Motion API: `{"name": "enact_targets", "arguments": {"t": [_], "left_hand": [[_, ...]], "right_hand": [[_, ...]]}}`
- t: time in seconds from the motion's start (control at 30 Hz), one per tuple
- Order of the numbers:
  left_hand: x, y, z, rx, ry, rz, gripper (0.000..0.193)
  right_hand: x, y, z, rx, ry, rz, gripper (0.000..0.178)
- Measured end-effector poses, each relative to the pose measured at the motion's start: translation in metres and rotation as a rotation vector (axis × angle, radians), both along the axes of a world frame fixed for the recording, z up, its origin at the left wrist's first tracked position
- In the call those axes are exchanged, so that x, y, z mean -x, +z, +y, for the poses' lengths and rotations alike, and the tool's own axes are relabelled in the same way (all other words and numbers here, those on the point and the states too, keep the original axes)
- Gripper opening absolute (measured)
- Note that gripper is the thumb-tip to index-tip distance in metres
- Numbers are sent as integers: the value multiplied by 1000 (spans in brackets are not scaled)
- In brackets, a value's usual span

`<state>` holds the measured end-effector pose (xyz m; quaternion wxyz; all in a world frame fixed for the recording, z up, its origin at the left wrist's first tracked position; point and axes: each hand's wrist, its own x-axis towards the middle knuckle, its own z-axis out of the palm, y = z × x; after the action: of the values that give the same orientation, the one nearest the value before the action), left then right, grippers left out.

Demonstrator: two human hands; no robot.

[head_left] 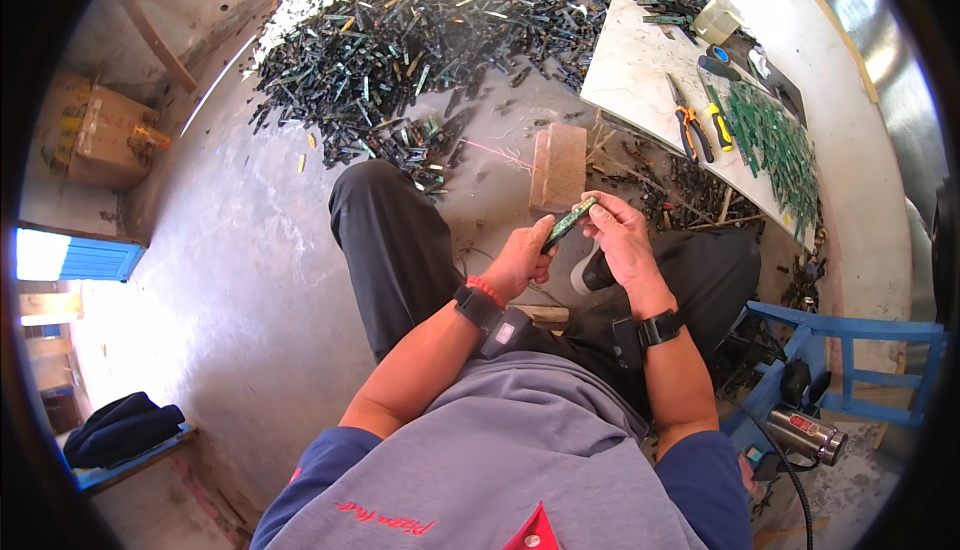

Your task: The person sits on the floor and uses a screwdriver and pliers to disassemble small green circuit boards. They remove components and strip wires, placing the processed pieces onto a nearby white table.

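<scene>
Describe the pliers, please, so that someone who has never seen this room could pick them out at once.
Find the pale board at the picture's upper right. Left of its heap of green strips lie the pliers. Two orange-and-black handles set them apart from the neighbouring tool on their right, which has a single yellow-and-black handle.
</scene>
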<state>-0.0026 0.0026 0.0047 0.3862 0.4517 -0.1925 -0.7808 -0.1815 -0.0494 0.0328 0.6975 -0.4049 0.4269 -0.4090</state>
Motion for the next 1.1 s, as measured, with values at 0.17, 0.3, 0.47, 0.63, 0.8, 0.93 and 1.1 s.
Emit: {"name": "enact_targets", "arguments": {"t": [0.17, 0.3, 0.47, 0.63, 0.8, 0.93, 1.1], "left_hand": [[2, 6, 2, 90, 31, -131, 51], [3, 8, 2, 98, 23, -189, 51], [0, 12, 3, 107, -20, -124, 47], [-3, 13, 6, 81, -15, 3, 42], [-1, 5, 3, -20, -17, 97, 44], [7, -5, 0, -105, -39, 155, 47], [5, 2, -3, -153, -60, 176, 48]], "right_hand": [[4, -6, -1, -42, 27, -65, 20], [4, -9, -3, -81, 23, -105, 19], [4, -15, -1, -197, 17, -341, 17], [-2, -17, 5, -351, -5, -486, 13], [-5, -26, 8, -398, -49, -493, 11], [0, -31, -4, -341, -49, -370, 10], [-1, -15, -4, -274, -97, -204, 11]]}}
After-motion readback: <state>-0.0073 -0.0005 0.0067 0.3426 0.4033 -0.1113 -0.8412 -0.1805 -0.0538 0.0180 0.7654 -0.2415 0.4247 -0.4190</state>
